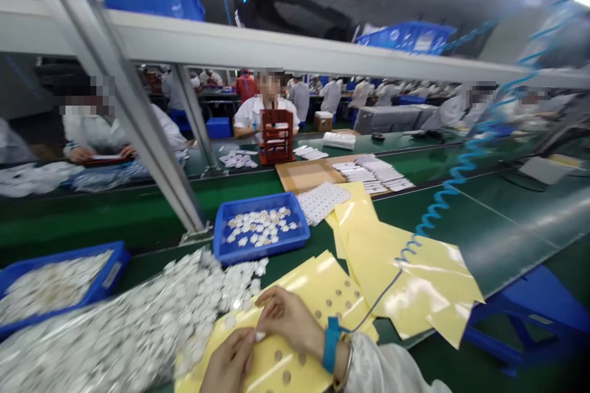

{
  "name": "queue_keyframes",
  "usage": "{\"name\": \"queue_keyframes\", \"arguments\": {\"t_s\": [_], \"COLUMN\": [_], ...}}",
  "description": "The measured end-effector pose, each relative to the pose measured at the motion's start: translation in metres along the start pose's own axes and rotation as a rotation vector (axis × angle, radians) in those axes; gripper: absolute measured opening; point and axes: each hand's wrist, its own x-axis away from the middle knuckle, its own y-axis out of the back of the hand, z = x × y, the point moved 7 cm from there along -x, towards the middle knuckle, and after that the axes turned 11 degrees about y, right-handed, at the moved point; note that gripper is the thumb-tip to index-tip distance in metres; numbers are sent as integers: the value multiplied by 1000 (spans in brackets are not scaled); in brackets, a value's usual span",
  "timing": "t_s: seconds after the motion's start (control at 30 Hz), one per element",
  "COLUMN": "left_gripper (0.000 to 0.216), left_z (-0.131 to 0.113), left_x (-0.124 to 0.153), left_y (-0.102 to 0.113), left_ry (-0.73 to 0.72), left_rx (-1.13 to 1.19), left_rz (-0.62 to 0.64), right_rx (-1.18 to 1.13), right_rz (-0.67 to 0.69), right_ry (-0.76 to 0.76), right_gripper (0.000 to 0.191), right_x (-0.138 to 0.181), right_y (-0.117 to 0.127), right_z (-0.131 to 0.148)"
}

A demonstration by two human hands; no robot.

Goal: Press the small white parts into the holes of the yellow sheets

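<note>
My left hand (pixel 229 361) and my right hand (pixel 290 322) meet over a yellow backing sheet (pixel 267 374) with rows of round grey-brown stickers (pixel 286 377). Between their fingertips shows a small white piece (pixel 260 336), and the fingers of both are closed around it. A blue wrist strap (pixel 330 344) with a coiled cord is on my right wrist. Left of the sheet, many small white pieces (pixel 242 279) spill from a clear plastic bag (pixel 115 325). A blue tray (pixel 262 255) behind holds more of these pieces.
Another blue tray (pixel 110 276) stands at far left. More yellow sheets (pixel 410 276) overlap at the right, under a coiled blue cord (pixel 461 166). A metal post (pixel 138 123) and shelf beam (pixel 299 43) cross in front. Co-workers sit opposite, near a red-brown rack (pixel 276 141).
</note>
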Motion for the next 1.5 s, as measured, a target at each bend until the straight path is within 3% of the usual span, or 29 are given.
{"name": "queue_keyframes", "arguments": {"t_s": [0.07, 0.2, 0.4, 0.8, 1.33, 1.5], "left_gripper": [49, 41, 26, 20, 20, 27], "left_z": [0, -1, 5, 5, 3, -8], "left_x": [5, 5, 0, -2, -1, 10], "left_y": [-5, -3, -3, -8, -8, -9], "left_ry": [30, 29, -38, -19, -27, -61], "left_rx": [2, 107, 159, 110, 135, 184], "left_rz": [35, -17, -101, -98, -71, 23], "right_rx": [41, 238, 194, 311, 350, 145], "right_rz": [14, -60, 89, 52, 36, 5], "right_ry": [54, 172, 33, 99, 151, 60], "right_gripper": [44, 24, 26, 12, 16, 31], "right_x": [4, 7, 10, 12, 13, 15], "right_y": [2, 19, 13, 7, 9, 6], "right_z": [7, 24, 15, 13, 10, 19]}}
